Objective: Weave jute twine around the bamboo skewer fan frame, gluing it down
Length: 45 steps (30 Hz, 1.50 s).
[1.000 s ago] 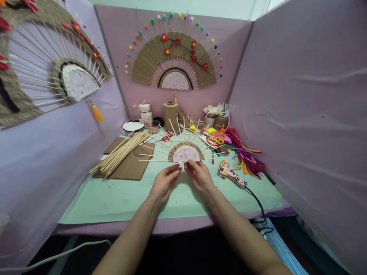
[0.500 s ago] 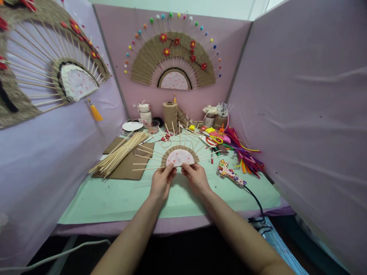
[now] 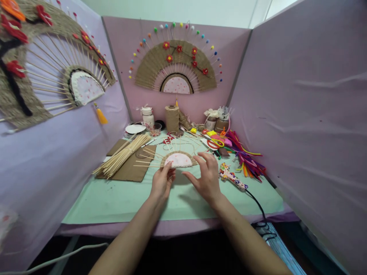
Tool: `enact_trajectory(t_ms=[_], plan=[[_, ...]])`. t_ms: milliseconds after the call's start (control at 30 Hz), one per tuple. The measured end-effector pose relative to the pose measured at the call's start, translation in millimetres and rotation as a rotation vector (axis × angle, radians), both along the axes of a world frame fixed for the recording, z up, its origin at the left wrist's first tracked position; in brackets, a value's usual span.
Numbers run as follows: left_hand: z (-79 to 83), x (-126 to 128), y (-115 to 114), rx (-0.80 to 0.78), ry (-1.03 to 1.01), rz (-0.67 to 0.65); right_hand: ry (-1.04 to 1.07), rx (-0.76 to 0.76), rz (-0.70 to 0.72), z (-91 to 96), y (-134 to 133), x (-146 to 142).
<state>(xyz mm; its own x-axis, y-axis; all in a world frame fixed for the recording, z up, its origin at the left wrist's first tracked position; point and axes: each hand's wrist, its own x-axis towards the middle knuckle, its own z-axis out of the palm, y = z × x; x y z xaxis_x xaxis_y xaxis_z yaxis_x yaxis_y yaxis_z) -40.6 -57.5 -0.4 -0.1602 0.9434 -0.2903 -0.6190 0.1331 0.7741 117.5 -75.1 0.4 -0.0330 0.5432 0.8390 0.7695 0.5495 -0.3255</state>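
A small half-round fan piece [image 3: 178,160], pink spotted fabric edged with jute and bristling with wooden skewers, is lifted off the green table mat [image 3: 120,198]. My left hand [image 3: 162,182] pinches its lower left edge. My right hand [image 3: 205,176] hovers just right of the piece with fingers spread, holding nothing.
A bundle of skewers [image 3: 123,154] lies on brown cardboard [image 3: 130,168] at left. A patterned glue gun [image 3: 231,176] with a black cord lies right of my hands. Pipe cleaners [image 3: 245,154], scissors [image 3: 214,143], a twine spool [image 3: 172,118] and jars crowd the back. Finished fans hang on the walls.
My right hand has let go of the fan piece and opened to its right. The left hand keeps the piece, now tilted flatter and slightly lower.
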Motion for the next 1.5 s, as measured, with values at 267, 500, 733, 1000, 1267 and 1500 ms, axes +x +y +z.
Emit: enact_trajectory(t_ms=[267, 500, 733, 1000, 1267, 1500], plan=[[-2.7, -4.8, 10.5, -0.004, 0.093, -0.025, -0.473, -0.391, 0.138, 24.7, 46.0, -2.0], [-20.7, -17.2, 25.9, -0.028, 0.081, -0.042, -0.544, -0.424, 0.126, 6.9, 55.4, -13.2], [-21.7, -20.2, 25.5, 0.008, 0.090, -0.022, -0.507, -0.477, 0.271, 11.7, 53.4, -2.8], [-22.9, -21.0, 25.6, 0.003, 0.097, -0.041, -0.453, -0.592, 0.455, 18.6, 56.8, 11.1], [-22.0, -22.1, 26.9, -0.008, 0.125, -0.010, -0.473, -0.690, 0.229, 26.1, 49.0, 19.2], [-20.0, -15.6, 24.8, 0.076, 0.208, -0.033, -0.517, -0.650, 0.000, 38.2, 29.0, -5.2]])
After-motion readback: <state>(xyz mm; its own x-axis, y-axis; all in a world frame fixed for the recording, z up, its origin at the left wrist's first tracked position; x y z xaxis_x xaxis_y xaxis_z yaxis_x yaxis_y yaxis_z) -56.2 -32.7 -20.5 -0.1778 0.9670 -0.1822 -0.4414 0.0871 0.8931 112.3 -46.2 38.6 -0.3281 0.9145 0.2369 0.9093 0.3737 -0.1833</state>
